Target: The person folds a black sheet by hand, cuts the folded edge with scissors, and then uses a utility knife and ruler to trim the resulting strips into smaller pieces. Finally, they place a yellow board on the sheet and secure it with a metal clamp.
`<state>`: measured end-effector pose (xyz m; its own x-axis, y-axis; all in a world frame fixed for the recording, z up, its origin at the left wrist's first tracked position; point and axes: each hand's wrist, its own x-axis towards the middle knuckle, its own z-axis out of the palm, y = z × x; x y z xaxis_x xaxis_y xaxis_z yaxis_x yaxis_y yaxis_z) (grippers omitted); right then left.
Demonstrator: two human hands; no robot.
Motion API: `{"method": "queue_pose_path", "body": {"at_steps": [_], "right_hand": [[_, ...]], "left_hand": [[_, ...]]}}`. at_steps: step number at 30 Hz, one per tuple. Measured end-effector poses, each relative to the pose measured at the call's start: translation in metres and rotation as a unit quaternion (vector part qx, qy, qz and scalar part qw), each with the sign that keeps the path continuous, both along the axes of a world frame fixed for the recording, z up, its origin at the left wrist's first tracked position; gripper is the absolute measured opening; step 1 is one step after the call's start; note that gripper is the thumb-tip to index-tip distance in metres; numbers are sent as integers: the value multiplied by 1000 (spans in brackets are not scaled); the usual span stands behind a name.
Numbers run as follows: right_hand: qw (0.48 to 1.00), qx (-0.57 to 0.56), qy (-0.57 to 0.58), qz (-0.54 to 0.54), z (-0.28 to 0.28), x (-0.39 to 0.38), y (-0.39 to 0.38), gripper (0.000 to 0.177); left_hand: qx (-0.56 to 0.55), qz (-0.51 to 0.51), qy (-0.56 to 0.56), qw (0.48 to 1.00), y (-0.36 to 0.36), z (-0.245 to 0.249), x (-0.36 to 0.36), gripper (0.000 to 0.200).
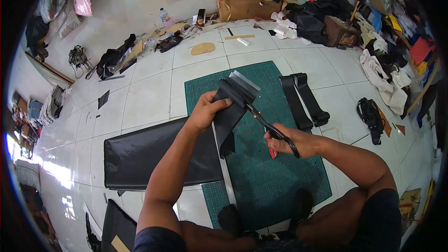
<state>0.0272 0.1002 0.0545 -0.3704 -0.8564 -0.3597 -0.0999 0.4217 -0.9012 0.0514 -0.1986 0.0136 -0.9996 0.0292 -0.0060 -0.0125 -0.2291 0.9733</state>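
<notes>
My left hand [205, 112] is closed on a folded black strip of fabric [223, 128], thumb on top, above the mat. A greyish translucent edge [246, 83] sticks out of the strip's upper end. My right hand [295, 142] grips a pair of black-handled scissors [276, 132], whose blades reach the strip's right side; whether they are cutting into it cannot be made out. Beneath lies a green cutting mat [280, 182] with a metal ruler [227, 177] along its left part. A small red tool [272, 152] shows just below my right hand, partly hidden.
Left of the mat lies a large folded black sheet [154, 154]. A folded black strap [293, 102] rests at the mat's upper right, with a black bundle [370, 119] farther right. Along the wall stand a cardboard box [249, 9], a bottle [165, 17] and scraps.
</notes>
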Motion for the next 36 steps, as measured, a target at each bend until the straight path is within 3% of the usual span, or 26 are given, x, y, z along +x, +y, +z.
{"method": "queue_pose_path", "body": {"at_steps": [5, 14, 20, 25, 36], "right_hand": [[999, -29, 33, -15, -17, 4, 2, 89], [999, -30, 24, -27, -12, 4, -6, 89], [999, -17, -37, -27, -9, 2, -4, 72], [995, -81, -16, -53, -23, 5, -2, 54], [993, -37, 16, -111, -10, 16, -2, 45]], "left_hand": [[18, 13, -1, 1000, -5, -4, -2, 16], [-16, -1, 4, 1000, -1, -1, 1, 16], [-12, -7, 8, 1000, -5, -5, 2, 16], [-9, 1, -2, 1000, -4, -6, 2, 15], [-10, -4, -11, 1000, -8, -13, 1, 15]]}}
